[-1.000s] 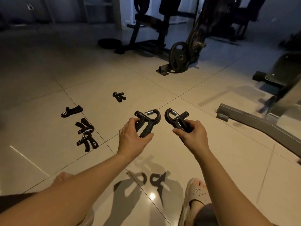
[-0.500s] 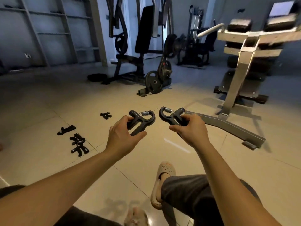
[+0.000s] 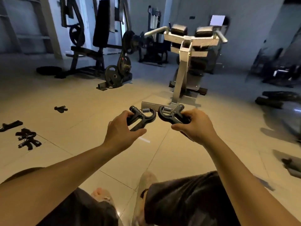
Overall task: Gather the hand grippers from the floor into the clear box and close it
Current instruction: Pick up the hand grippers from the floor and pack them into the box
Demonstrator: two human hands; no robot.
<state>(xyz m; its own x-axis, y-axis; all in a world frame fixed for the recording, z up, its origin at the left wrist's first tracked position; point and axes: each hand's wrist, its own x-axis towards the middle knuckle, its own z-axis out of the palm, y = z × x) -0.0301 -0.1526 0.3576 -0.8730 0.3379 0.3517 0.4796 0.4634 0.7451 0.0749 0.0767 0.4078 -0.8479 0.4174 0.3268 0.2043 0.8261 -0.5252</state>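
Held: 2. Left hand (image 3: 121, 131) fingers clamped on left-held gripper (image 3: 141, 117); right hand (image 3: 197, 126) fingers clamped on right-held gripper (image 3: 171, 116). Loose grippers (image 3: 27, 139) far left; open floor (image 3: 84, 128) between.

forearms (image 3: 65, 173): bare | shorts (image 3: 187, 201): dark, loose | sandals (image 3: 145, 181): pale slip-ons, both feet

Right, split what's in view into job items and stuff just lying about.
Job:
- left hand, left-hand gripper
- right hand, right-hand gripper
- on the floor: lone gripper, edge gripper, gripper pile
- clear box: not in view

Lying about:
- weight plate
- grey machine
- slipper
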